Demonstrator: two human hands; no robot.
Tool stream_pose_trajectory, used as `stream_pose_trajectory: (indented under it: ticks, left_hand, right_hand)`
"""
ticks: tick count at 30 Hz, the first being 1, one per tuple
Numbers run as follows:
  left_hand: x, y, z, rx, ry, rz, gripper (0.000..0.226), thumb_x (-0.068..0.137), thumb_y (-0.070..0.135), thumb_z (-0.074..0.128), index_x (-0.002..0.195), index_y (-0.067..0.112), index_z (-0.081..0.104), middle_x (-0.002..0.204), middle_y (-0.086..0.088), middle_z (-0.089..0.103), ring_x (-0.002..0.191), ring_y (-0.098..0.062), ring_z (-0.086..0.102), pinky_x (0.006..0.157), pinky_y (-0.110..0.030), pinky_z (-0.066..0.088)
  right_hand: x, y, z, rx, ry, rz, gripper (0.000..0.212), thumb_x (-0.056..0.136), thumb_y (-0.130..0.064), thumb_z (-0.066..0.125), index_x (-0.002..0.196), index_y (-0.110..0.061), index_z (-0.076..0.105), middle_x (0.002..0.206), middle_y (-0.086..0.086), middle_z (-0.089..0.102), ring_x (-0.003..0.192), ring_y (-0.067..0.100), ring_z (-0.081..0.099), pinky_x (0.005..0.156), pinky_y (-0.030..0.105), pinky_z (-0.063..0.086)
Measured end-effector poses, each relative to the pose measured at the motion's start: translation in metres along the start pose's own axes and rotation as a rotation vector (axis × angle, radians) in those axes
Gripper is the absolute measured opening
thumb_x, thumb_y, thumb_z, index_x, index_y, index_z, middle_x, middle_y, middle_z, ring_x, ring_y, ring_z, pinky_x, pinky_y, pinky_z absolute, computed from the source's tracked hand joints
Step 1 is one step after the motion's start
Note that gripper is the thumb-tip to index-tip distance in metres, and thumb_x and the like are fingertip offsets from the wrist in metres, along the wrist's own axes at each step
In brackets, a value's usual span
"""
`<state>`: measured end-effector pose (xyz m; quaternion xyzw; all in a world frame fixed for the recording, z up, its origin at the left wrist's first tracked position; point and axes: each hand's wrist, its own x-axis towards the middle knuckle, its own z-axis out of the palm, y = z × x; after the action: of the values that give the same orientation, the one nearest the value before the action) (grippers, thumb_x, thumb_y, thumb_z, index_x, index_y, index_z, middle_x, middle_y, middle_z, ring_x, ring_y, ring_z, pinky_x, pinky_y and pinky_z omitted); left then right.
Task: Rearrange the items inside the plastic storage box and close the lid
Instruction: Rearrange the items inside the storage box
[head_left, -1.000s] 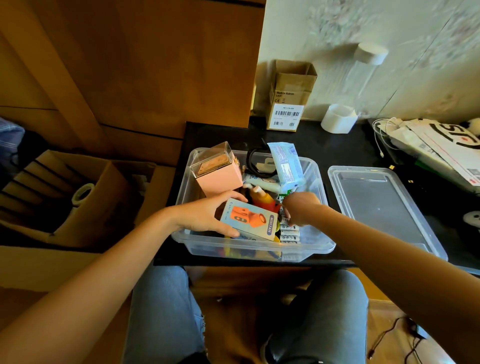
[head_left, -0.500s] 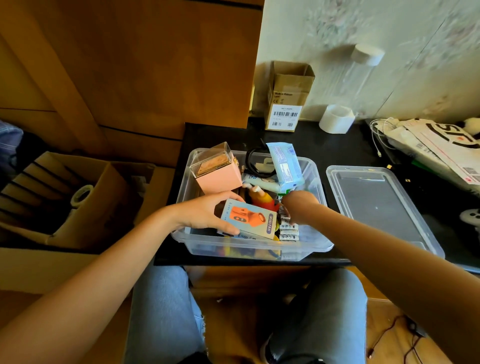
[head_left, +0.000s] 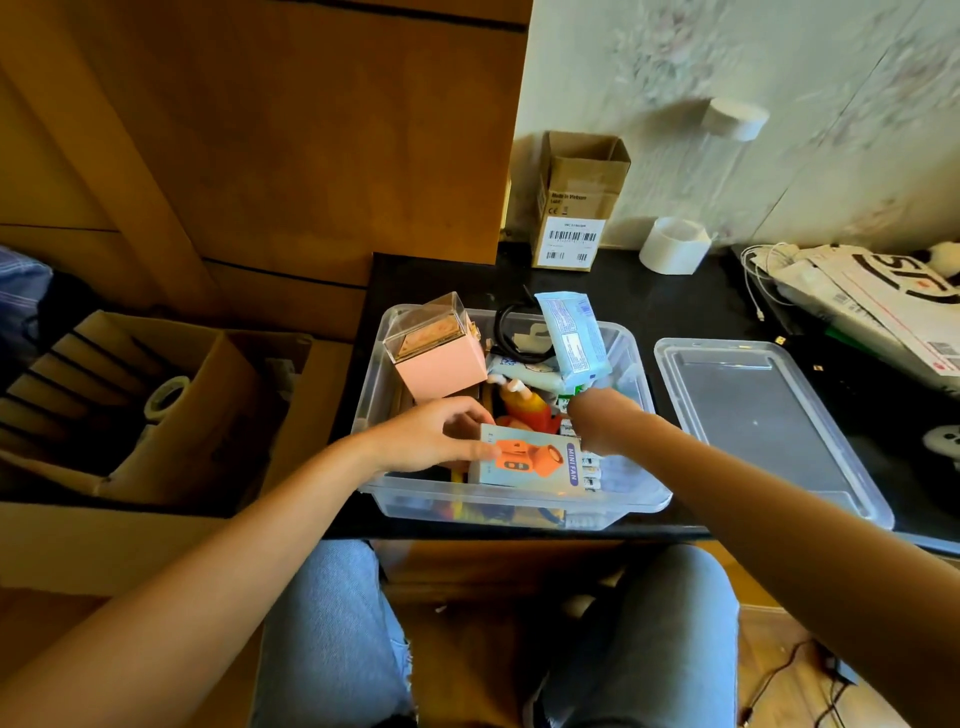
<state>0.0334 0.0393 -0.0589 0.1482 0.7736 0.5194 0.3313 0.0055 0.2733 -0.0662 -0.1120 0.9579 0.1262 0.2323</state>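
Note:
A clear plastic storage box (head_left: 644, 501) sits at the front edge of a black table. Inside stand a pink box with a clear top (head_left: 439, 358), a pale blue packet (head_left: 571, 340), a black cable (head_left: 511, 332), an orange toy (head_left: 524, 408) and packs of batteries (head_left: 592, 470). My left hand (head_left: 434, 434) grips the left end of a mini fan box (head_left: 535, 462) lying near the front of the storage box. My right hand (head_left: 602, 418) reaches down among the items beside it; its fingers are hidden. The clear lid (head_left: 763, 415) lies flat to the right.
A small cardboard carton (head_left: 576, 208) and a white tape roll (head_left: 672, 247) stand by the wall. Papers and white cables (head_left: 878, 296) lie at the far right. A large open cardboard box (head_left: 156, 410) sits to the left, below the table. My knees are under the table edge.
The mini fan box has shifted slightly lower and flatter in the storage box under my left hand. My right hand stays buried among the items.

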Motion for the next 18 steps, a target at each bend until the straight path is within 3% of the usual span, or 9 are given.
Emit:
stream_pose_trajectory:
  ticks: [2, 5, 7, 9, 11, 13, 15, 18]
  left_hand:
    - [0.001, 0.001, 0.004, 0.073, 0.042, 0.041, 0.031, 0.080, 0.030, 0.073, 0.106, 0.020, 0.060, 0.110, 0.002, 0.062, 0.105, -0.014, 0.062, 0.078, -0.034, 0.058]
    - [0.001, 0.005, 0.005, 0.247, 0.120, 0.125, 0.020, 0.083, 0.037, 0.069, 0.099, 0.027, 0.065, 0.098, 0.016, 0.064, 0.087, -0.003, 0.063, 0.061, -0.016, 0.050]
    - [-0.002, 0.009, 0.002, 0.238, 0.225, 0.147, 0.012, 0.088, 0.036, 0.062, 0.091, 0.025, 0.066, 0.090, 0.013, 0.067, 0.068, -0.002, 0.065, 0.053, -0.014, 0.048]
    - [-0.008, 0.011, -0.006, 0.188, 0.366, 0.138, 0.014, 0.091, 0.032, 0.058, 0.084, 0.022, 0.065, 0.082, 0.006, 0.068, 0.058, -0.004, 0.064, 0.051, -0.015, 0.048]
    - [-0.016, 0.010, -0.013, 0.289, 0.491, 0.132, 0.016, 0.091, 0.030, 0.059, 0.078, 0.022, 0.063, 0.075, 0.005, 0.066, 0.059, -0.005, 0.063, 0.053, -0.020, 0.051]
    - [-0.024, 0.007, -0.016, 0.553, 0.574, 0.133, 0.020, 0.089, 0.034, 0.062, 0.071, 0.024, 0.061, 0.073, 0.008, 0.063, 0.064, -0.006, 0.061, 0.056, -0.024, 0.050]
    - [-0.029, 0.005, -0.014, 0.706, 0.597, 0.133, 0.022, 0.086, 0.036, 0.065, 0.067, 0.027, 0.057, 0.072, 0.010, 0.061, 0.068, -0.005, 0.058, 0.056, -0.021, 0.046]
    - [-0.034, 0.003, -0.012, 0.731, 0.609, 0.102, 0.019, 0.087, 0.036, 0.065, 0.071, 0.027, 0.059, 0.072, 0.012, 0.061, 0.069, -0.006, 0.059, 0.055, -0.017, 0.044]
  right_hand:
    - [-0.007, 0.004, -0.007, -0.003, -0.020, -0.028, 0.026, 0.087, -0.010, 0.061, 0.111, -0.004, 0.058, 0.088, 0.006, 0.059, 0.073, 0.015, 0.054, 0.062, 0.021, 0.043]
    - [-0.020, 0.008, -0.024, 0.055, -0.056, -0.076, 0.027, 0.089, -0.019, 0.060, 0.110, -0.003, 0.059, 0.088, 0.004, 0.065, 0.072, 0.015, 0.060, 0.056, 0.016, 0.043]
    - [-0.029, 0.008, -0.039, 0.134, -0.034, -0.088, 0.029, 0.092, -0.026, 0.055, 0.110, -0.004, 0.060, 0.096, 0.006, 0.070, 0.076, 0.015, 0.066, 0.068, 0.021, 0.053]
    - [-0.035, 0.004, -0.056, 0.141, 0.093, -0.128, 0.031, 0.094, -0.033, 0.051, 0.108, -0.007, 0.063, 0.098, 0.007, 0.069, 0.079, 0.017, 0.066, 0.075, 0.025, 0.055]
    - [-0.036, -0.005, -0.070, 0.155, 0.291, -0.137, 0.030, 0.095, -0.037, 0.047, 0.090, -0.012, 0.063, 0.080, 0.002, 0.064, 0.068, 0.012, 0.059, 0.059, 0.018, 0.046]
    - [-0.031, -0.020, -0.081, 0.385, 0.464, -0.088, 0.033, 0.094, -0.040, 0.047, 0.073, -0.016, 0.056, 0.067, -0.003, 0.055, 0.057, 0.010, 0.050, 0.048, 0.018, 0.034]
    - [-0.019, -0.035, -0.091, 0.721, 0.532, -0.132, 0.025, 0.091, -0.041, 0.054, 0.089, -0.016, 0.058, 0.082, -0.001, 0.062, 0.071, 0.012, 0.057, 0.060, 0.021, 0.045]
    - [0.003, -0.052, -0.107, 1.024, 0.329, -0.251, 0.060, 0.085, -0.043, 0.062, 0.133, -0.016, 0.041, 0.135, 0.004, 0.049, 0.120, 0.020, 0.048, 0.091, 0.028, 0.041]
